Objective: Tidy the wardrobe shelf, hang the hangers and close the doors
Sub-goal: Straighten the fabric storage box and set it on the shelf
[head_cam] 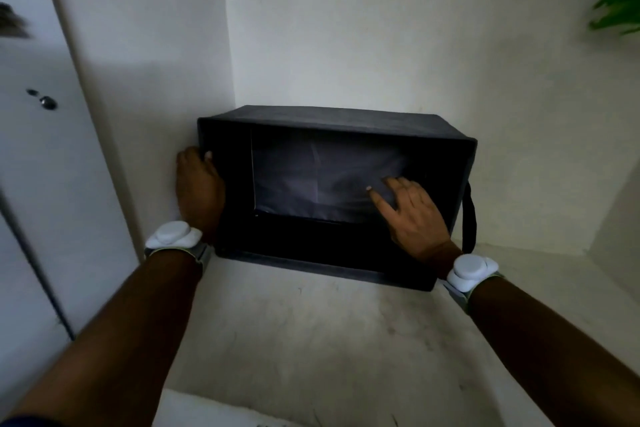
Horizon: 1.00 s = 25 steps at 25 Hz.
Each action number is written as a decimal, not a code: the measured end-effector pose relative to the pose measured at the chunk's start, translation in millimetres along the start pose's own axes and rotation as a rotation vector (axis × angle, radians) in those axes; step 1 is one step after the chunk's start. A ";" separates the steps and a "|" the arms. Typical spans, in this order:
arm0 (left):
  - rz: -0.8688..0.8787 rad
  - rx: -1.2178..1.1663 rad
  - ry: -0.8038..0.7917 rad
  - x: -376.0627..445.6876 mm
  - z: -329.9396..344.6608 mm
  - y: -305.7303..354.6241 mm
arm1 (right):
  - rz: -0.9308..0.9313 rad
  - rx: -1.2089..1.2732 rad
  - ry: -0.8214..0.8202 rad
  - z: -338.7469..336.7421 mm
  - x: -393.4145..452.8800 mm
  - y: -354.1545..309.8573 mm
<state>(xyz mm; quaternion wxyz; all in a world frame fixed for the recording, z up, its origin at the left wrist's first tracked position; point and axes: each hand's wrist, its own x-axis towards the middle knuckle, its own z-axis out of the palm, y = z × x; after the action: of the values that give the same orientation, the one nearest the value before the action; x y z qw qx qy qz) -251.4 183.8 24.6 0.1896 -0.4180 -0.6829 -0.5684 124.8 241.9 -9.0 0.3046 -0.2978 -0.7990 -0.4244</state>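
Observation:
A black fabric storage box (332, 128) with a clear front window stands on the white wardrobe shelf (329, 340), pushed into the back left corner. My left hand (199, 187) is wrapped around the box's left front edge, between the box and the wardrobe's side wall. My right hand (412, 215) lies flat against the box's front, fingers spread over the window's lower right. A black carrying strap (469, 215) hangs on the box's right side. No hangers are in view.
An open white wardrobe door (31, 156) with a small lock stands at the left. Green plant leaves (616, 7) show at the upper right. The shelf's bare surface stretches in front of and to the right of the box.

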 end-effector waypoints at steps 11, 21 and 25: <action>-0.189 0.050 -0.395 -21.5 -19.9 -27.0 | 0.824 0.152 0.335 -39.2 -38.6 23.1; -0.355 -0.285 -0.786 -38.2 -69.8 -9.8 | 1.217 0.417 0.031 -39.3 -56.6 29.2; -0.443 -0.453 -0.888 -37.9 -119.2 5.9 | 1.131 0.384 0.105 -49.9 -41.1 64.9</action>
<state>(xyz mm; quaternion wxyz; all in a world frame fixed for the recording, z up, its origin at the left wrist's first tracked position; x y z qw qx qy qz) -250.6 58.8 34.0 -0.3361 -0.4941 -0.6294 -0.4967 210.4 220.0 15.5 0.5706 -0.5951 -0.5629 -0.0585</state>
